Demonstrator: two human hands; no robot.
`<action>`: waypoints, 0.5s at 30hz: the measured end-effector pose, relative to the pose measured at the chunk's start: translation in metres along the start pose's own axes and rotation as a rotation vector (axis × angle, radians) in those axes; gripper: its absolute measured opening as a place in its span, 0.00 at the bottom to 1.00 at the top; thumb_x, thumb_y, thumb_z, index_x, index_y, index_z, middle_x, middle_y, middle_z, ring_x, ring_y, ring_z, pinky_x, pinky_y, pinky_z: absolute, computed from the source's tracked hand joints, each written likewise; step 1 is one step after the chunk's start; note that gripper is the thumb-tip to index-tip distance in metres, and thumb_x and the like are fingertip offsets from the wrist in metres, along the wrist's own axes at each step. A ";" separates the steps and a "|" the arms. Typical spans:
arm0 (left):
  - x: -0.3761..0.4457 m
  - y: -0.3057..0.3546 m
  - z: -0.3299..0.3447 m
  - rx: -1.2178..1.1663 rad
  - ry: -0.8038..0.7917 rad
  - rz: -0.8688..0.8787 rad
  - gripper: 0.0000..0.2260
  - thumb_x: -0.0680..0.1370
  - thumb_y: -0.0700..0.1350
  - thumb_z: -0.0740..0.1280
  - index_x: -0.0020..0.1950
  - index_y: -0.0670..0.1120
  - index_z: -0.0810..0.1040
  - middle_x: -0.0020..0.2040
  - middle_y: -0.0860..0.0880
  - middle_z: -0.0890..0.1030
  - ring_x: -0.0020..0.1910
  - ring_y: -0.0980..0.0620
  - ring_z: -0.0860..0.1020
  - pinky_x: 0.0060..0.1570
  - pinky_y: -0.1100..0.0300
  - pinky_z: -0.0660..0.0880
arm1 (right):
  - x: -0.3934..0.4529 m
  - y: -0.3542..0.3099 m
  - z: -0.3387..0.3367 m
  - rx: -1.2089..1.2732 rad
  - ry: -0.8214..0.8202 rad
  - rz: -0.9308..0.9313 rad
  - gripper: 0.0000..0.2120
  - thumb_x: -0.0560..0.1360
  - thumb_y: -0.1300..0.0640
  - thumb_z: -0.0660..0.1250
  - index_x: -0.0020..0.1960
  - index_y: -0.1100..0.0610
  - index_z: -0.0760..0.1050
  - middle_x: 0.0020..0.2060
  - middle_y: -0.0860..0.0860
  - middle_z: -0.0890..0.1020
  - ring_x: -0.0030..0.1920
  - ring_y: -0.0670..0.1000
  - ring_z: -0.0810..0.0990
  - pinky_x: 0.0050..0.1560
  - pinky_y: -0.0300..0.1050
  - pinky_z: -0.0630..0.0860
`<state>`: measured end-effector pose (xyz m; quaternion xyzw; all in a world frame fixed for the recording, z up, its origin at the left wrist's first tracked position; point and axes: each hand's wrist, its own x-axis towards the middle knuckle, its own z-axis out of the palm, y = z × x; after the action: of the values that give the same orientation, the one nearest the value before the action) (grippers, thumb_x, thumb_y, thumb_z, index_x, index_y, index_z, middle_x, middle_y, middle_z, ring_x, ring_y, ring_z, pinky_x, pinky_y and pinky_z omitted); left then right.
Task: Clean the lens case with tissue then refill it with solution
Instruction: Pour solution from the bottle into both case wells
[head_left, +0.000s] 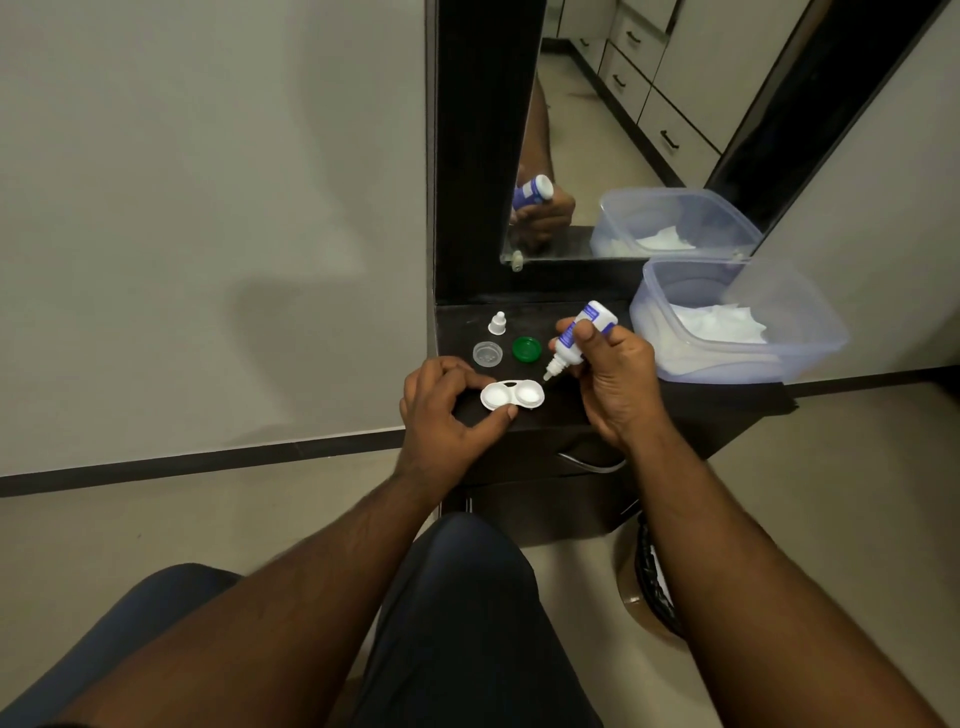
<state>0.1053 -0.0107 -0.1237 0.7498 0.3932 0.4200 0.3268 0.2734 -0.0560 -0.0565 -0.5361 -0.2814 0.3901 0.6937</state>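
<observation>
Lens case (512, 395): white, two open wells, lying flat near the front edge of the dark shelf (571, 410). The left hand (447, 410) steadies it, index finger and thumb pinched against its left well. The right hand (615, 374) is closed around the solution bottle (574, 338), which is tilted nozzle-down, its tip just above and to the right of the case's right well, not touching it. Behind the case lie a clear cap (487, 354) and a green cap (526, 348), side by side, with the white bottle cap (497, 323) upright beyond them. To the right stands a translucent container (737, 317) holding white tissue (719, 323). A mirror (623, 130) rises behind the shelf.
</observation>
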 end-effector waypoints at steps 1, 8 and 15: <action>0.000 0.000 0.000 0.001 -0.001 -0.001 0.16 0.68 0.60 0.69 0.50 0.53 0.80 0.54 0.55 0.72 0.58 0.53 0.69 0.55 0.52 0.69 | -0.001 -0.001 0.001 -0.014 0.000 0.004 0.16 0.58 0.48 0.74 0.41 0.56 0.80 0.35 0.49 0.84 0.42 0.51 0.80 0.51 0.49 0.75; 0.000 0.000 0.000 -0.002 0.003 0.002 0.16 0.68 0.60 0.69 0.50 0.53 0.80 0.53 0.55 0.72 0.57 0.54 0.68 0.55 0.53 0.69 | -0.004 -0.002 0.003 -0.059 -0.011 0.004 0.15 0.60 0.49 0.72 0.43 0.57 0.79 0.37 0.50 0.83 0.42 0.50 0.81 0.52 0.49 0.77; 0.001 0.000 0.001 0.003 0.011 0.014 0.15 0.68 0.59 0.70 0.49 0.52 0.80 0.53 0.55 0.72 0.57 0.53 0.69 0.54 0.54 0.68 | -0.003 0.000 0.002 -0.056 -0.010 -0.002 0.14 0.61 0.50 0.72 0.43 0.57 0.79 0.37 0.50 0.84 0.42 0.50 0.81 0.54 0.51 0.77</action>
<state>0.1059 -0.0100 -0.1242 0.7507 0.3903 0.4257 0.3209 0.2704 -0.0571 -0.0560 -0.5530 -0.2960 0.3841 0.6775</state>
